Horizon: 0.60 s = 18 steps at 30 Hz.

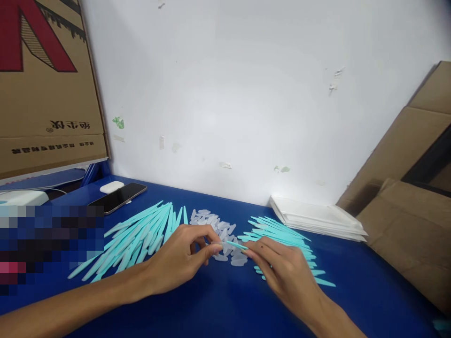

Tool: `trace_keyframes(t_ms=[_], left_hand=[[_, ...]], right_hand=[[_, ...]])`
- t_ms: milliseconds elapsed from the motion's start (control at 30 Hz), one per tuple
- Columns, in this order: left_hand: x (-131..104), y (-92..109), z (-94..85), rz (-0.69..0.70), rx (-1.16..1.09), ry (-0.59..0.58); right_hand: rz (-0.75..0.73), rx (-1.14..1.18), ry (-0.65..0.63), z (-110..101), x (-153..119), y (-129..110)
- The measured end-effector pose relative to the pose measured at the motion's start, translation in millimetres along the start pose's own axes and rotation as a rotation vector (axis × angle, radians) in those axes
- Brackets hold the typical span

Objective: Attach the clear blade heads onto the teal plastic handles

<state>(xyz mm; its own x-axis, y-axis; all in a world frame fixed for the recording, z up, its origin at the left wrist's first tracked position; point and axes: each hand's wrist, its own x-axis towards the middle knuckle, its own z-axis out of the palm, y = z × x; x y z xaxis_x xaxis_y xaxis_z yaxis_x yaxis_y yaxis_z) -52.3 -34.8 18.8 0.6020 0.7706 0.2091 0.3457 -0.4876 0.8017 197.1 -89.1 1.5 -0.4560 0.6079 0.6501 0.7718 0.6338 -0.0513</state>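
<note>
My right hand (pixel 282 267) pinches a thin turquoise stick (pixel 237 245), whose narrow tip points left. Facing it, my left hand (pixel 188 251) has thumb and index finger closed on a small translucent piece at the stick's tip; whether the two touch is too small to tell. Behind and between the hands lies a pile of translucent caps (pixel 220 225). Turquoise sticks (pixel 141 232) are heaped on the left, many with a translucent cover on one end. Another heap of turquoise sticks (pixel 282 234) lies behind my right hand and partly under it.
A phone (pixel 118 198) and a white case (pixel 112 187) lie at the back left of the blue table (pixel 211 300). White flat sheets (pixel 317 217) are stacked at the back right. Cardboard boxes (pixel 49 94) stand at both sides, before a white wall.
</note>
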Motion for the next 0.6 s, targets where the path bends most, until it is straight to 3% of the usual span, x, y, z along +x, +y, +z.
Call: trace_keyframes(t_ms=[200, 467, 600], left_hand=[[1.2, -1.2, -0.9, -0.037, -0.044, 0.021], [-5.5, -1.9, 8.4, 0.142, 0.048, -0.021], [-9.1, -1.3, 12.6, 0.122, 0.004, -0.041]], right_hand=[[-0.004, -0.009, -0.003, -1.8, 1.2, 1.7], [-0.078, 0.117, -0.016, 5.1, -0.6, -9.1], [-0.04, 0.202, 0.004, 9.2, -4.8, -14.5]])
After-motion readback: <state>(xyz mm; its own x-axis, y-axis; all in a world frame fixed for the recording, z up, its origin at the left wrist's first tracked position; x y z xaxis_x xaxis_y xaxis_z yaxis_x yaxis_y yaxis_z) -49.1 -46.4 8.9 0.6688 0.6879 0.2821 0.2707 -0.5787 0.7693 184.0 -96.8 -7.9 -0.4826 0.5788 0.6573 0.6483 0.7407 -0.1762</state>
